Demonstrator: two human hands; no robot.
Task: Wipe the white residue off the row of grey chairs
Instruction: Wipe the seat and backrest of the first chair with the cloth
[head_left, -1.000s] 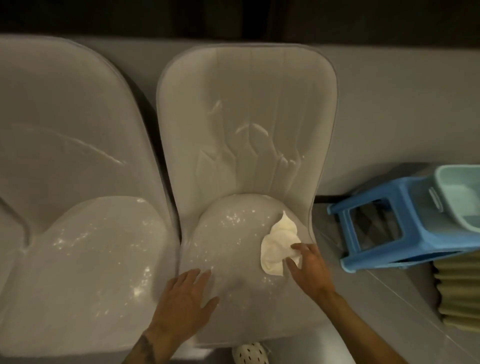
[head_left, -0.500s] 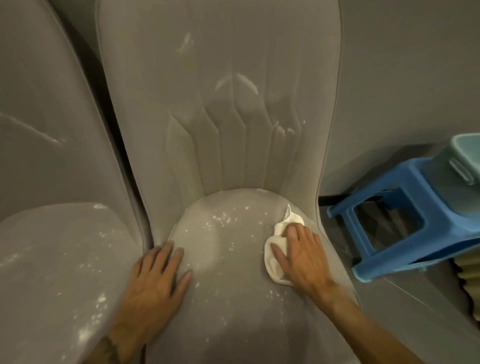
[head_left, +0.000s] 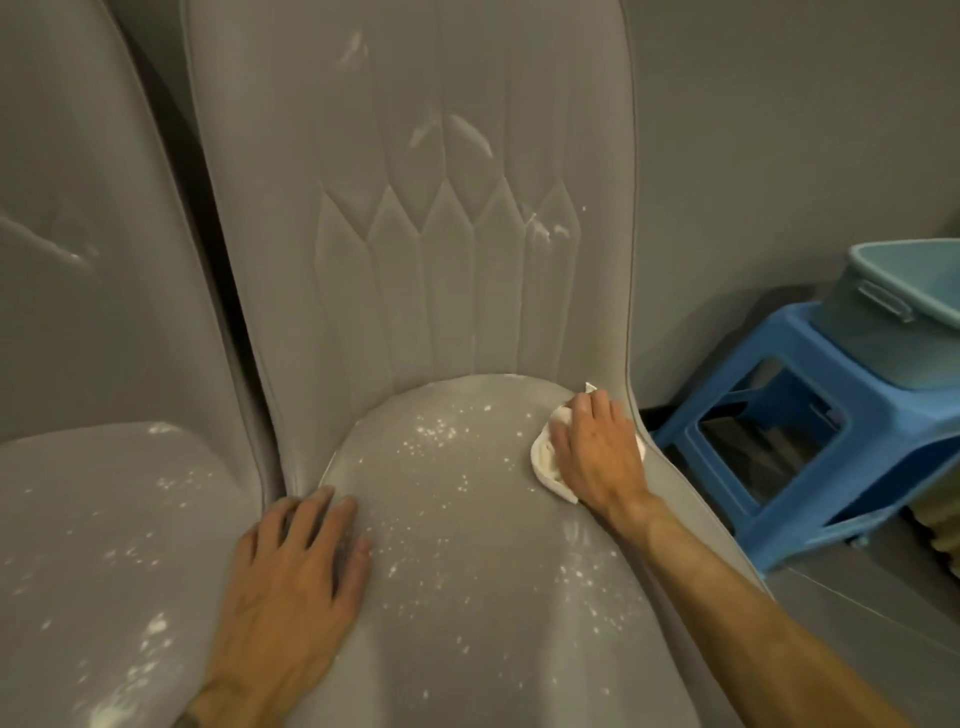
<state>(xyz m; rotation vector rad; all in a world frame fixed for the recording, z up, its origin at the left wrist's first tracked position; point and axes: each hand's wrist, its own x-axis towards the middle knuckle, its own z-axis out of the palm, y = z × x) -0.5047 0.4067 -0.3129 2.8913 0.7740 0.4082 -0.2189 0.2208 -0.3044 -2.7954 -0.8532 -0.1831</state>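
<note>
A grey padded chair (head_left: 467, 597) fills the middle of the view, its seat dotted with white specks (head_left: 441, 431) and its back streaked with white marks (head_left: 470, 137). My right hand (head_left: 597, 452) lies flat on a white cloth (head_left: 545, 462) at the seat's back right corner, fingers straight, pressing it down. My left hand (head_left: 296, 587) rests flat on the seat's left front part, fingers spread. A second grey chair (head_left: 104, 545) stands to the left with white residue on its seat.
A blue plastic stool (head_left: 810, 431) stands right of the chair with a pale teal basin (head_left: 904, 312) on top. A grey wall (head_left: 779, 156) runs behind. A cream ribbed object shows at the right edge under the stool.
My head moved in closer to the chair. My right hand went from touching the cloth's edge to covering it, and slid it toward the seat's back right corner. The left hand stayed on the seat.
</note>
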